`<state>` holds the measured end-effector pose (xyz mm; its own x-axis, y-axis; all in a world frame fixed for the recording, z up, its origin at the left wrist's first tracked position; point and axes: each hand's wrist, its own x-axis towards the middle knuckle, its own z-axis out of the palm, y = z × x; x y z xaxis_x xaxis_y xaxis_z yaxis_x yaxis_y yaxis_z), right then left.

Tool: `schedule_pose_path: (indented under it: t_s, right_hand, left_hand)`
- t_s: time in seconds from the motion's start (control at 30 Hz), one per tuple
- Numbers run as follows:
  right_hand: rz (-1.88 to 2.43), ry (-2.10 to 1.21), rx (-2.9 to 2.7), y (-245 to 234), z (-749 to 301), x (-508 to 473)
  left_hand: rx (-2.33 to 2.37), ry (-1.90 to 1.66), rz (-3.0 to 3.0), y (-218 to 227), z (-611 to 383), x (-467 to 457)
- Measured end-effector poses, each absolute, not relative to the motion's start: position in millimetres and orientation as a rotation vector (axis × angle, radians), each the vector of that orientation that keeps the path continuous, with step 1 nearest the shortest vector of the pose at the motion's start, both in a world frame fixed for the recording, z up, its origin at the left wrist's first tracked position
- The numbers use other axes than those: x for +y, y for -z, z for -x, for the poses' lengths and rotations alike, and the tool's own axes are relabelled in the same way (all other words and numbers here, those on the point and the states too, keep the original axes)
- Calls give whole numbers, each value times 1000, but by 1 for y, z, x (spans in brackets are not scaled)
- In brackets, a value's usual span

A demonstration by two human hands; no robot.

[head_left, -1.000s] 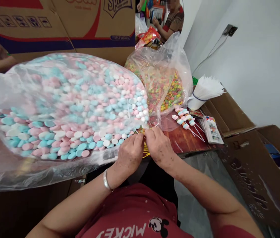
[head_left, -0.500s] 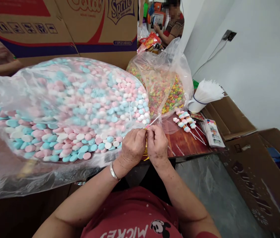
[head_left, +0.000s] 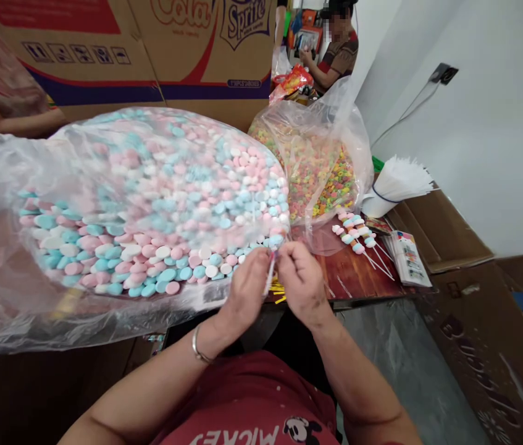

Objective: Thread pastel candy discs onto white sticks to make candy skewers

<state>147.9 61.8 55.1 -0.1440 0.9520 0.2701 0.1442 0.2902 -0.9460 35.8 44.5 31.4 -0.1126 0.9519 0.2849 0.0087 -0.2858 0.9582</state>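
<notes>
Between my hands is a marshmallow skewer (head_left: pixel 269 279), its white stick pointing down toward me and its pale blue and pink candy end pointing away. My left hand (head_left: pixel 248 281) is closed around it from the left. My right hand (head_left: pixel 302 275) pinches at the candy end, where the fingers partly hide what they grip. Just under the hands, yellow twist ties (head_left: pixel 278 290) lie on the red-brown table (head_left: pixel 342 272). To the left spreads a large clear bag of pink, blue and white marshmallows (head_left: pixel 163 253).
Behind stands a clear bag of colourful ring candy (head_left: pixel 330 179). Finished-looking marshmallow skewers (head_left: pixel 357 232) lie at right, beside a stack of printed packets (head_left: pixel 409 258) and a cup of white sticks (head_left: pixel 395 185). A large carton (head_left: pixel 205 68) blocks the back; two people are beyond.
The stick pointed up and away from my hands before; now it points down toward me. My fingers have parted slightly. The whole view has shifted a little to the left.
</notes>
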Motion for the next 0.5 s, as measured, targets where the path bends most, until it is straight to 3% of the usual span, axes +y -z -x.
schedule_pose_path:
  t_s: [0.1,0.2,0.27,0.37,0.5]
  right_hand:
    - [979,-921,-1714,-53,-143,53]
    - [1022,-846,-1733,-48,-145,57]
    - [1037,-639,-1769,-44,-146,61]
    - [898,-299,-1916,-40,-139,55]
    - [711,-252,-2045,-32,-120,31]
  left_hand:
    - [731,-1462,-1042,-55,-15,49]
    - [368,-1085,-1302,-67,11,42]
    - [458,-922,-1370,-64,20,34]
    - [841,-1034,-1162,-56,18,24]
    - [886,-1269,-937,-55,9,10]
